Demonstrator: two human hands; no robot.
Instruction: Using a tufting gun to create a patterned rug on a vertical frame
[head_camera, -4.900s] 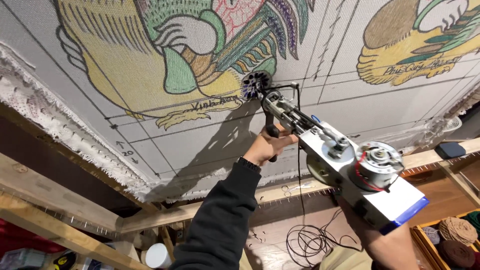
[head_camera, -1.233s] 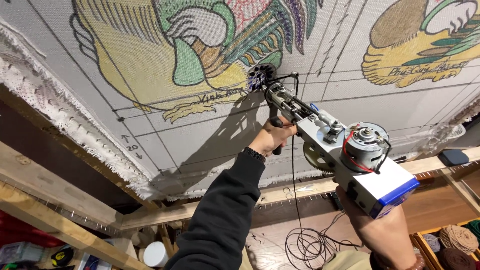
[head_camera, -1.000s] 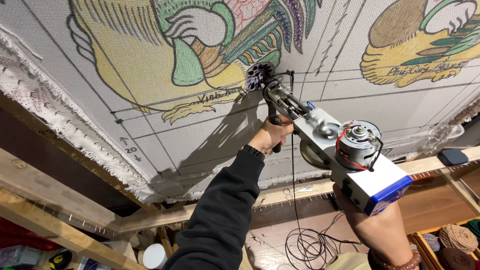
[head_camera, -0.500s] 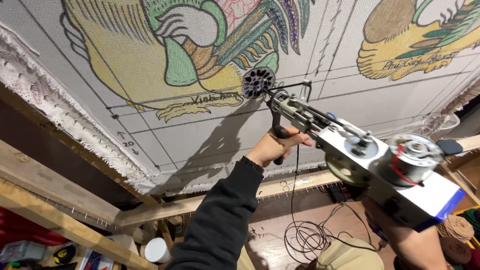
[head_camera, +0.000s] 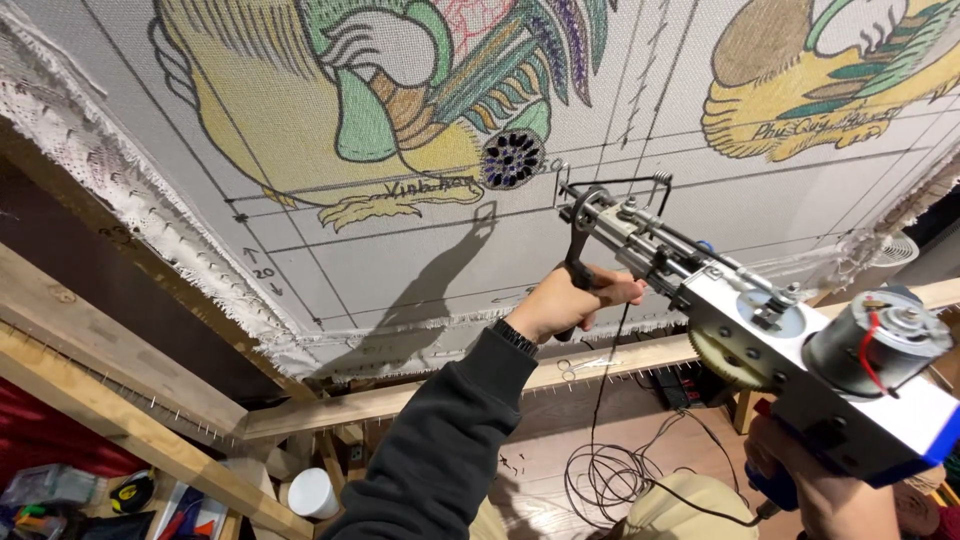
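Gripping silver-and-blue motorised tufting gun (head_camera: 760, 330) two-handed, left hand (head_camera: 575, 300) closed on front handle, right hand (head_camera: 830, 495) clasping rear grip, steadied off grey stretched cloth (head_camera: 420, 270).

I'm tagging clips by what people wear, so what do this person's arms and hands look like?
The left hand is bare, with a dark band at the wrist and a long dark grey sleeve down the arm. The right hand is bare too; no sleeve shows there.
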